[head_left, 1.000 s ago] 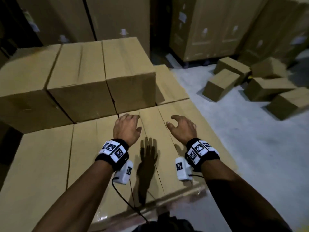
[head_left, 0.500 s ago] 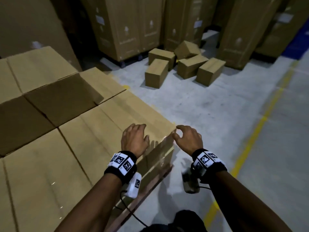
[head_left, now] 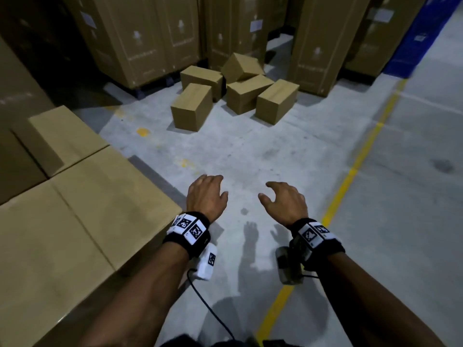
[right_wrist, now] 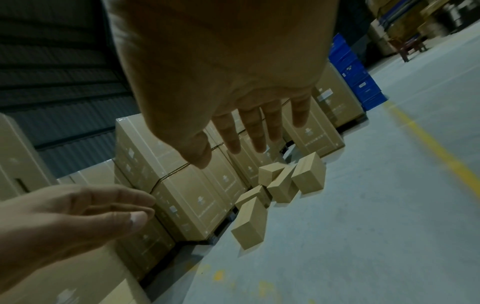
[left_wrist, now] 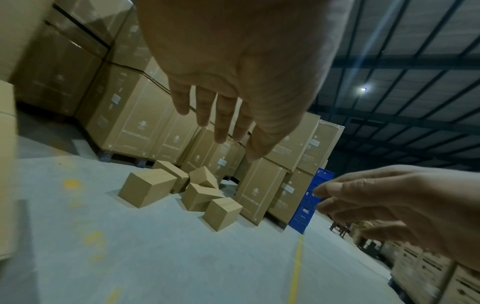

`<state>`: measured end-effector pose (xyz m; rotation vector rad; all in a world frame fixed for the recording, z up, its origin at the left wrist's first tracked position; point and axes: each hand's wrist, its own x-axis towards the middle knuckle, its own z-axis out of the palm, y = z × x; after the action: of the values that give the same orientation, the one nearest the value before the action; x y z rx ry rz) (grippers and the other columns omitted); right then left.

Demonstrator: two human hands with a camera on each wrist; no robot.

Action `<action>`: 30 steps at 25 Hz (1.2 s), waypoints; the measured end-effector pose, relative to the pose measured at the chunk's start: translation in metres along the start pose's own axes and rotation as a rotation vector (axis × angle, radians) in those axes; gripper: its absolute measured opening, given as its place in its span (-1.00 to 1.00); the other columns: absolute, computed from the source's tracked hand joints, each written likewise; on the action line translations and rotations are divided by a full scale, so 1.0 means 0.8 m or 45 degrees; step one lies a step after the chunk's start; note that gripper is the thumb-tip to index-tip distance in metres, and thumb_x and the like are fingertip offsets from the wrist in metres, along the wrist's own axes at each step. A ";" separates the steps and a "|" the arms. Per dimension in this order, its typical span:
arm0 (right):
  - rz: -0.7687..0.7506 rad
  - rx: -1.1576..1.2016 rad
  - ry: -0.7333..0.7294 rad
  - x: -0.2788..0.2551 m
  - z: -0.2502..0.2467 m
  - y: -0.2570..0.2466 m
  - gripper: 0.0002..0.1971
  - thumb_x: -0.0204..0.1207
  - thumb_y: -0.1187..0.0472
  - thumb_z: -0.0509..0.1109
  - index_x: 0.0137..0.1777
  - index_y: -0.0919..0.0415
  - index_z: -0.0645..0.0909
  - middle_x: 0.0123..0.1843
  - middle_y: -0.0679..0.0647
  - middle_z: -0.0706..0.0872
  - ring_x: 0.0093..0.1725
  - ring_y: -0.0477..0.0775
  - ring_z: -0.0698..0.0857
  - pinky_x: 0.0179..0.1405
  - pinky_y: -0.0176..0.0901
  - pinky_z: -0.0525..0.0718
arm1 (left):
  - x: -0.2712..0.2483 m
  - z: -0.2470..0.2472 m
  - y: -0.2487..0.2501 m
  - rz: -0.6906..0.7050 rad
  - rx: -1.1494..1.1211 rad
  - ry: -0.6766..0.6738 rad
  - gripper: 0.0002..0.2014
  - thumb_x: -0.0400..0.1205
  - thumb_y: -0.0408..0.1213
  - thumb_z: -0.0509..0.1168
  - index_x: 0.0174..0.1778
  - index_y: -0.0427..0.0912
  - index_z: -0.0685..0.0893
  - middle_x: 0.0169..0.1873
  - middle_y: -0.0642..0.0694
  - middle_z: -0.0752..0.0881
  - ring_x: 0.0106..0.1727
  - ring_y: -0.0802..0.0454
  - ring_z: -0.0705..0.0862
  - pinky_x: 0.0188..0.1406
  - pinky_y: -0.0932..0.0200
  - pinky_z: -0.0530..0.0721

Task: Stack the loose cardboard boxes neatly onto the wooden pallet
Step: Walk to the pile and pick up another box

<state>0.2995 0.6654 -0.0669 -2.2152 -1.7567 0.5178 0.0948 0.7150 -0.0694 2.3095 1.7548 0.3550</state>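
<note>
A grey concrete warehouse floor carries a yellow painted line and is walled by tall shrink-wrapped cartons. Stacked cardboard boxes fill the near left; the pallet beneath them is hidden. Five loose cardboard boxes lie jumbled well ahead by the cartons. The left wrist view alone shows the ribbed roof and a ceiling lamp; both wrist views show blue crates. The left hand and right hand hover over the floor, fingers relaxed, holding nothing.

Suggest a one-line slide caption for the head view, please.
Both empty hands, left hand and right hand, face five loose boxes beside the stacked boxes.
</note>
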 end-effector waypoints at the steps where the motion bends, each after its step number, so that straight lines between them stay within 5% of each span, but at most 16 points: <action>1: 0.005 -0.005 0.006 0.018 -0.016 0.017 -0.48 0.68 -0.14 0.29 0.58 0.04 0.51 0.57 0.08 0.56 0.55 0.20 0.49 0.47 0.08 0.41 | 0.021 0.004 0.020 0.001 0.000 -0.010 -0.50 0.72 -0.07 0.25 0.58 -0.13 0.46 0.48 -0.11 0.58 0.61 -0.14 0.37 0.54 0.04 0.27; 10: 0.085 -0.061 0.001 0.261 -0.067 0.121 -0.47 0.68 -0.12 0.29 0.60 0.03 0.47 0.58 0.08 0.53 0.56 0.19 0.45 0.44 0.03 0.38 | 0.283 0.087 0.094 0.069 -0.035 -0.061 -0.52 0.72 -0.08 0.24 0.55 -0.15 0.49 0.44 -0.12 0.62 0.56 -0.15 0.42 0.50 0.02 0.34; 22: 0.240 -0.019 0.058 0.687 -0.163 0.175 -0.44 0.69 -0.14 0.29 0.63 0.03 0.42 0.60 0.10 0.50 0.54 0.25 0.46 0.39 0.04 0.45 | 0.763 0.108 0.164 0.163 -0.023 -0.105 -0.55 0.70 -0.11 0.26 0.50 -0.18 0.53 0.34 -0.17 0.68 0.45 -0.16 0.51 0.41 0.00 0.43; 30: 0.197 0.010 -0.008 1.046 -0.196 0.265 -0.42 0.68 -0.17 0.27 0.65 0.02 0.38 0.60 0.14 0.49 0.53 0.29 0.47 0.37 0.12 0.48 | 1.095 0.178 0.210 0.076 0.035 -0.149 -0.53 0.70 -0.09 0.26 0.52 -0.18 0.51 0.37 -0.22 0.65 0.44 -0.20 0.52 0.39 -0.04 0.47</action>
<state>0.7229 1.4327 -0.1080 -2.3586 -1.5907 0.5642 0.5196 1.5120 -0.0996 2.3542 1.6493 0.2019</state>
